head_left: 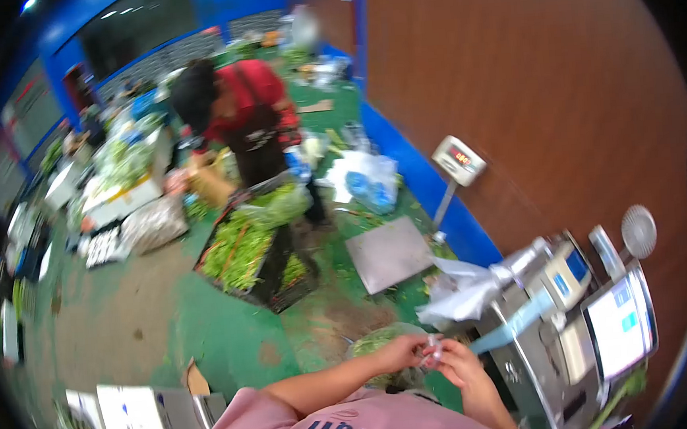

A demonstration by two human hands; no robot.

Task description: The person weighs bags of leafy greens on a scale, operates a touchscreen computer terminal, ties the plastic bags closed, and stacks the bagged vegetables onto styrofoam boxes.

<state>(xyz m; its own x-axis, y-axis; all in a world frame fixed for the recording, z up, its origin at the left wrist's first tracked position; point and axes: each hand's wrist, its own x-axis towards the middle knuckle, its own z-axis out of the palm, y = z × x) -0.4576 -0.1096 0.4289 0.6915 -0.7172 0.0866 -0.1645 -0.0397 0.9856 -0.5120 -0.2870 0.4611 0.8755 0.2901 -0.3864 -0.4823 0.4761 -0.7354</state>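
My left hand and my right hand meet in front of my chest, fingers closed in a pinch. Between them is the gathered, twisted top of a clear plastic bag. Leafy greens in clear plastic show just below and behind my hands. Part of that bundle is hidden by my forearm and pink shirt. Close to my right hand stands a metal counter with a label scale and a lit screen.
A person in a red top and dark apron bends beside a black crate of greens. A floor scale with a display post stands near the wall. White boxes are at lower left; produce lines the left side.
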